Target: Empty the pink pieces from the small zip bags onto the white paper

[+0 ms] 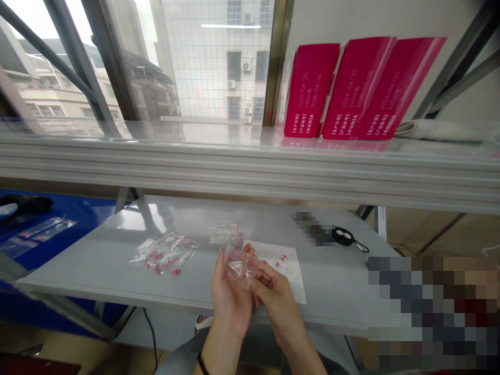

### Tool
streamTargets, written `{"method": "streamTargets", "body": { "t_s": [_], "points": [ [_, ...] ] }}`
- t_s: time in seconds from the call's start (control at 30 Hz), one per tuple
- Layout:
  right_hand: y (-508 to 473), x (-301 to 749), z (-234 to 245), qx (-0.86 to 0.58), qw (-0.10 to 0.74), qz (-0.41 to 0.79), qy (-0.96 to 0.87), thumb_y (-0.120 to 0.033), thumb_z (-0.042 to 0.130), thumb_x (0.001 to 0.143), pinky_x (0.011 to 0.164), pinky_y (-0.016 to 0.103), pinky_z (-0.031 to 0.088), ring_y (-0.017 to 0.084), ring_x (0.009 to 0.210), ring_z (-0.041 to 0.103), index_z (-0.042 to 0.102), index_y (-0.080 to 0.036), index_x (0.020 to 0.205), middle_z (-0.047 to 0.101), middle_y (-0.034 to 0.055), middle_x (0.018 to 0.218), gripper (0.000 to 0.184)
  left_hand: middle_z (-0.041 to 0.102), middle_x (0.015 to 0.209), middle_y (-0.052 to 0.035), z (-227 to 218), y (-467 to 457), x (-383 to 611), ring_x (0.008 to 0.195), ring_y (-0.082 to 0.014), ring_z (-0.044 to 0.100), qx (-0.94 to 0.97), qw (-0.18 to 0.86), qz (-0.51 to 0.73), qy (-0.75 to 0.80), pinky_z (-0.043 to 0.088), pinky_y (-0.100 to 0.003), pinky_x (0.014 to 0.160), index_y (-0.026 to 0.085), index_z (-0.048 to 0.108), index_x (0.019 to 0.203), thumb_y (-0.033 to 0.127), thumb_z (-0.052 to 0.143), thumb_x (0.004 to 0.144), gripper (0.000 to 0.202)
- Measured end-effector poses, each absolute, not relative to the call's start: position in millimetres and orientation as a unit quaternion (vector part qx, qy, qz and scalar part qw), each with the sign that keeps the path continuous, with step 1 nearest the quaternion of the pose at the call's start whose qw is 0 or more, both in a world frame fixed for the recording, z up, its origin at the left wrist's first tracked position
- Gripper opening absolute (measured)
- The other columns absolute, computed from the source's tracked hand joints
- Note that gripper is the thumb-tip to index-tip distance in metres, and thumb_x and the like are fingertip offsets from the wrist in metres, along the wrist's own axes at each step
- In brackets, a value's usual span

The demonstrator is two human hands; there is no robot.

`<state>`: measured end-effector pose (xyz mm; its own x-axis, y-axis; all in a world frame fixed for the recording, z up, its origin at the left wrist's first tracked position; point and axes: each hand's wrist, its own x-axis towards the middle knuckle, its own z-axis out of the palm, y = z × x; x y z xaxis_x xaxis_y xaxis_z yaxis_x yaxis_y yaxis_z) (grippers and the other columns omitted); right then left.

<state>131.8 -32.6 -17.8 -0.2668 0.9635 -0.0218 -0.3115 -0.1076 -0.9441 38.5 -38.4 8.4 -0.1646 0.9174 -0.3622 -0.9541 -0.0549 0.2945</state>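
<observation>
A small clear plastic bag [239, 266] is held up between my two hands above the front of the table. My left hand [233, 304] cups it from below, palm up, with the thumb on its left side and the fingers partly hidden behind the plastic. With thumb and fingers, my right hand [276, 296] pinches the right edge of the bag. Just beyond lies a white sheet of paper [297, 278] bearing several small pink pieces [278, 264]. Behind my left fingertips is another clear bag [222, 235] with a red line along its edge.
Left on the grey table [97, 260] lies a larger clear bag [166, 255] of pink pieces. A black key holder [344, 237] with a clip lies back right. A shelf edge [234, 169] crosses above, carrying pink boxes [312, 94]. Blurred blocks cover the lower right.
</observation>
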Motion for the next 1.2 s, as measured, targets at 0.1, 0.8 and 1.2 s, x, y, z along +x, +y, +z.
{"method": "streamTargets", "body": {
  "t_s": [0.1, 0.8, 1.2],
  "points": [
    [-34.4, 130.9, -13.0, -0.357, 0.493, 0.652, -0.453, -0.020, 0.075, 0.070, 0.048, 0.020, 0.027, 0.009, 0.055, 0.042, 0.080, -0.025, 0.111, 0.068, -0.0004, 0.074, 0.041, 0.074, 0.108, -0.0170, 8.6, -38.8, 43.4, 0.092, -0.0243, 0.074, -0.055, 0.621, 0.737, 0.260, 0.061, -0.036, 0.079, 0.013, 0.068, 0.105, 0.039, 0.056, 0.098, 0.029],
    [-34.1, 128.2, -18.7, -0.369, 0.484, 0.645, -0.462, -0.017, 0.070, 0.072, 0.077, 0.032, 0.051, 0.020, 0.075, 0.066, 0.080, -0.023, 0.106, 0.079, 0.0036, 0.088, 0.036, 0.074, 0.108, -0.0169, 3.8, -38.9, 47.2, 0.089, -0.0225, 0.075, -0.078, 0.591, 0.754, 0.277, 0.061, -0.034, 0.078, 0.015, 0.066, 0.101, 0.036, 0.055, 0.098, 0.023],
    [-32.3, 121.6, -30.1, -0.390, 0.451, 0.569, -0.565, -0.017, 0.065, 0.075, 0.071, 0.032, 0.048, 0.020, 0.071, 0.064, 0.079, -0.022, 0.106, 0.073, 0.0025, 0.079, 0.034, 0.073, 0.089, -0.0070, 0.5, -39.9, 46.2, 0.068, -0.0196, 0.072, -0.092, 0.569, 0.764, 0.288, 0.058, -0.030, 0.063, 0.019, 0.064, 0.099, 0.033, 0.065, 0.091, 0.016]
  ]
}}
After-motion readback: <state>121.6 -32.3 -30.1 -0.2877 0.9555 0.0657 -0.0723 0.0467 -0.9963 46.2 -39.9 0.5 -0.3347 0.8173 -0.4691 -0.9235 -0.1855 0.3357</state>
